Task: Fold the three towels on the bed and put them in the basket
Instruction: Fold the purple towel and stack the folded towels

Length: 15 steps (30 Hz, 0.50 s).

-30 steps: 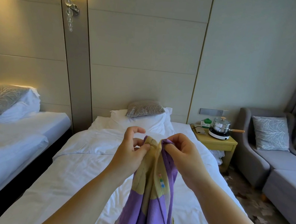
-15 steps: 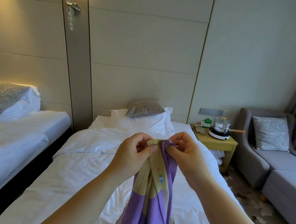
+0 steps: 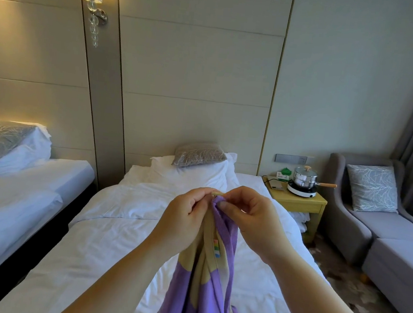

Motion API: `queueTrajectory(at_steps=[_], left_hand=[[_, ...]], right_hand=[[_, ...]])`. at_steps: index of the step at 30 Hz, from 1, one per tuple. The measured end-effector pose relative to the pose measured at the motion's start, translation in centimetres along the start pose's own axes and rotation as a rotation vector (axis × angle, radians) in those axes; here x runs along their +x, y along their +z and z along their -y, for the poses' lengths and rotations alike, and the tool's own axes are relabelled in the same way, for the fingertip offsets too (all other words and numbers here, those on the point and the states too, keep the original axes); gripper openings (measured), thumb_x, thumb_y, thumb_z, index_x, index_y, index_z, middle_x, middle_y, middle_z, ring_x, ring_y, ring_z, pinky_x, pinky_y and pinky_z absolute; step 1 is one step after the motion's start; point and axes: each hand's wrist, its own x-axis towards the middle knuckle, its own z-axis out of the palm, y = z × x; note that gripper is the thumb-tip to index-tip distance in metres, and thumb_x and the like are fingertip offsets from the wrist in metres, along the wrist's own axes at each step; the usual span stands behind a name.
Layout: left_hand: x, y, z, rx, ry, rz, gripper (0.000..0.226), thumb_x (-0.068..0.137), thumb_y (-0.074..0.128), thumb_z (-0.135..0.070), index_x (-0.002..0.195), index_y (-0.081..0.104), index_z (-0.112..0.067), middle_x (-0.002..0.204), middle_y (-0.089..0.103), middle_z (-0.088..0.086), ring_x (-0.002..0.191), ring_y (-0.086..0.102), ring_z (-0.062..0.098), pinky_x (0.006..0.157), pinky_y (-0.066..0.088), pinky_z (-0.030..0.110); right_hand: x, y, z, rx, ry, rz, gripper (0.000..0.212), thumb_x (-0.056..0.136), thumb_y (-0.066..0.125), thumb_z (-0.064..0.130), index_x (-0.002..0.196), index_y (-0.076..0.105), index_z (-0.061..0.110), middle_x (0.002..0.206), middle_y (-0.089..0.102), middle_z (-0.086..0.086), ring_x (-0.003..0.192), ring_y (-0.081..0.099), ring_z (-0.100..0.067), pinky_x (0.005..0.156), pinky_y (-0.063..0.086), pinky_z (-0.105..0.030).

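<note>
A purple and beige towel (image 3: pixel 209 279) hangs bunched in front of me over the white bed (image 3: pixel 105 237). Its top edge is held up between both hands, which are close together. My left hand (image 3: pixel 183 220) grips the towel's top from the left with curled fingers. My right hand (image 3: pixel 249 219) pinches the same top edge from the right with thumb and fingers. The towel's lower part runs out of the bottom of the view. No basket and no other towel shows.
A second white bed (image 3: pixel 18 192) stands to the left across a dark gap. A wooden nightstand (image 3: pixel 297 204) with a steel pot (image 3: pixel 303 179) sits right of the bed, then a grey armchair (image 3: pixel 381 225). Pillows (image 3: pixel 194 165) lie at the headboard.
Both hands have drawn closer together at the towel's top edge, and my left fingers, raised a second ago, have closed onto the fabric. The towel hangs much as before.
</note>
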Motion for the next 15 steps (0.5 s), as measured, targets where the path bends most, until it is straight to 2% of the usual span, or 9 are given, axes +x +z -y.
queueTrajectory(at_steps=[3, 5, 7, 9, 11, 13, 15], left_hand=[[-0.3, -0.1, 0.0, -0.078, -0.045, 0.041, 0.028, 0.1, 0.043, -0.027, 0.098, 0.07, -0.031, 0.099, 0.071, -0.014, 0.098, 0.063, 0.0, 0.083, 0.045, 0.011], [-0.4, -0.1, 0.0, -0.095, -0.057, 0.048, 0.022, 0.094, 0.052, -0.039, 0.1, 0.071, -0.03, 0.099, 0.071, -0.011, 0.097, 0.064, 0.003, 0.086, 0.049, 0.017], [-0.4, -0.1, 0.2, -0.085, -0.047, 0.045, 0.012, 0.088, 0.064, -0.033, 0.099, 0.07, -0.032, 0.097, 0.071, -0.012, 0.094, 0.066, 0.006, 0.085, 0.053, 0.025], [-0.3, -0.3, 0.4, -0.088, -0.029, 0.045, 0.013, 0.087, 0.067, -0.025, 0.098, 0.07, -0.031, 0.096, 0.072, -0.011, 0.093, 0.067, 0.007, 0.084, 0.053, 0.025], [0.0, -0.5, 0.5, -0.108, 0.005, 0.058, 0.013, 0.087, 0.067, -0.021, 0.097, 0.071, -0.028, 0.097, 0.072, -0.01, 0.093, 0.067, 0.008, 0.082, 0.051, 0.02], [0.5, -1.0, 0.4, -0.117, 0.036, 0.071, 0.013, 0.087, 0.066, -0.02, 0.096, 0.071, -0.028, 0.098, 0.072, -0.01, 0.094, 0.067, 0.006, 0.081, 0.049, 0.015], [1.2, -1.6, -0.1, -0.119, 0.053, 0.08, 0.016, 0.084, 0.065, -0.022, 0.093, 0.071, -0.034, 0.096, 0.072, -0.013, 0.092, 0.066, 0.002, 0.08, 0.047, 0.012]], right_hand=[[0.0, 0.2, -0.3, -0.035, 0.01, -0.049, 0.016, 0.078, 0.074, 0.01, 0.071, 0.065, 0.022, 0.071, 0.07, 0.006, 0.066, 0.063, -0.004, 0.062, 0.049, -0.015], [0.0, 0.2, -0.4, -0.021, 0.024, -0.054, 0.016, 0.077, 0.074, 0.009, 0.072, 0.064, 0.02, 0.067, 0.069, 0.005, 0.063, 0.062, -0.003, 0.06, 0.048, -0.015], [0.0, 0.3, -0.6, -0.02, 0.028, -0.043, 0.018, 0.078, 0.072, 0.007, 0.072, 0.061, 0.02, 0.066, 0.066, 0.007, 0.061, 0.059, -0.001, 0.058, 0.046, -0.014], [0.1, 0.2, -0.8, 0.005, 0.023, -0.029, 0.018, 0.078, 0.072, 0.007, 0.074, 0.06, 0.02, 0.071, 0.064, 0.008, 0.062, 0.059, -0.002, 0.058, 0.046, -0.014], [0.2, -0.2, -1.3, 0.065, 0.035, 0.016, 0.016, 0.079, 0.073, 0.009, 0.078, 0.06, 0.019, 0.091, 0.065, 0.001, 0.078, 0.064, -0.009, 0.069, 0.052, -0.021], [0.2, -0.8, -1.8, 0.184, 0.054, 0.139, 0.012, 0.081, 0.071, 0.01, 0.083, 0.061, 0.016, 0.109, 0.063, -0.003, 0.098, 0.064, -0.017, 0.084, 0.053, -0.029], [0.1, -1.1, -2.2, 0.354, 0.074, 0.285, 0.014, 0.08, 0.07, 0.011, 0.089, 0.058, 0.01, 0.104, 0.066, -0.009, 0.097, 0.064, -0.022, 0.086, 0.053, -0.033]])
